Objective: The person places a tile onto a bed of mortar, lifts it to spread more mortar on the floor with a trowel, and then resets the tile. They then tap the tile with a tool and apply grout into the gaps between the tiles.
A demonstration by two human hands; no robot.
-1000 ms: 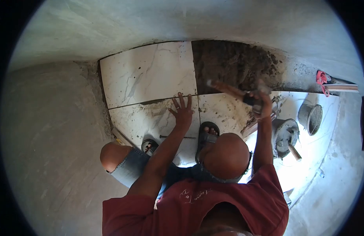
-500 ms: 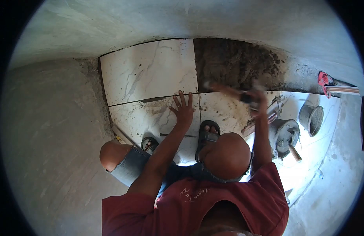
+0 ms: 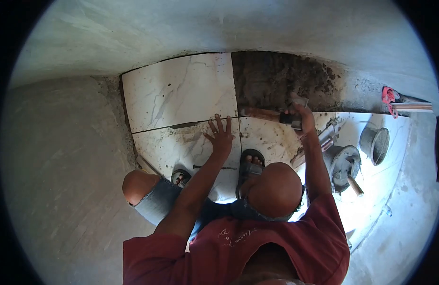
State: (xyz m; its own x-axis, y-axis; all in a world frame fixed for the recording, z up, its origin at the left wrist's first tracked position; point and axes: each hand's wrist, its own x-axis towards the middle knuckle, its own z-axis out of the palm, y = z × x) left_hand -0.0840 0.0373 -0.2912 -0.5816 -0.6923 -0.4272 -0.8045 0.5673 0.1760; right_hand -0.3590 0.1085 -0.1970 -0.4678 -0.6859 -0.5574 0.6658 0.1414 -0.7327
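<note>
My left hand (image 3: 221, 141) lies flat with fingers spread on a white marbled floor tile (image 3: 158, 147), its fingertips near the joint with the tile behind it (image 3: 181, 90). My right hand (image 3: 305, 121) is closed round the head end of a hammer. The hammer's wooden handle (image 3: 262, 114) points left, its tip close to the corner where the tiles meet. Behind the hammer is a patch of dark wet mortar (image 3: 271, 76) beside the rear tile. A long thin metal rod (image 3: 214, 167) lies on the tile between my feet.
To the right stand a mortar bucket (image 3: 343, 161) with a wooden-handled tool (image 3: 355, 186) in it and a smaller grey bucket (image 3: 374, 144). Strips with a red cloth (image 3: 389, 100) lie by the right wall. Bare plaster walls (image 3: 63, 156) close in the left and back.
The hammer's handle has swung down toward the tile edge, and my right hand has shifted slightly left. My left hand stays spread on the tile.
</note>
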